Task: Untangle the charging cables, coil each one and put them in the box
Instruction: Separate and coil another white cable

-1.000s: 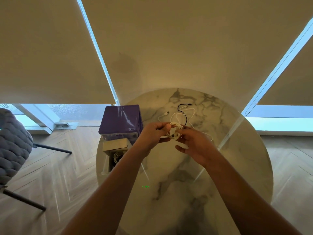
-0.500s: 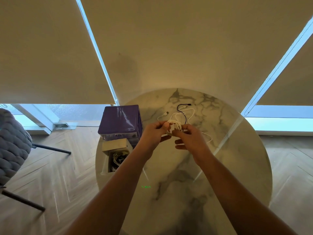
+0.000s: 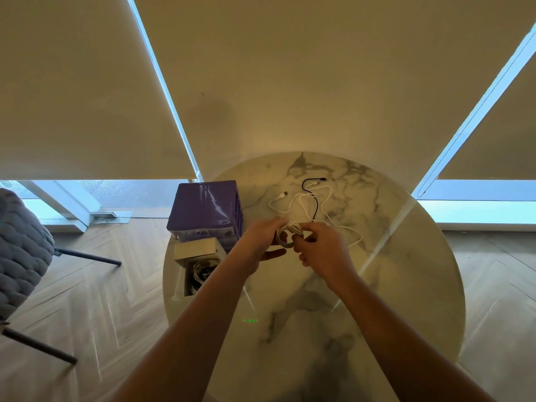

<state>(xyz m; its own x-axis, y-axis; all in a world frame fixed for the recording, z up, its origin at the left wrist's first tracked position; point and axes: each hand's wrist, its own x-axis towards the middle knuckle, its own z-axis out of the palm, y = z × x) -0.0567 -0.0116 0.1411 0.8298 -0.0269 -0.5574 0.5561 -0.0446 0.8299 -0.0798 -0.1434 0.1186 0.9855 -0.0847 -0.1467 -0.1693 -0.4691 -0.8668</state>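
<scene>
1. Both hands hold the same small bundle of white cable (image 3: 287,235) just above the round marble table (image 3: 406,285). The left hand (image 3: 258,242) has its fingers curled round the loops, and the right hand (image 3: 322,250) pinches the strand beside them.
2. The open cardboard box (image 3: 197,265) sits at the table's left edge, with some dark and light cables already lying inside.
3. A purple box (image 3: 203,208) stands just behind it, closed; what it holds cannot be seen.
4. Beyond the hands, loose white cable (image 3: 324,204) trails across the table, crossing a black cable (image 3: 314,201).
5. Risk, as I judge it: pulling the coil tighter could drag the black cable along or knot the crossing, and a slack grip would let the loops spring open.
</scene>
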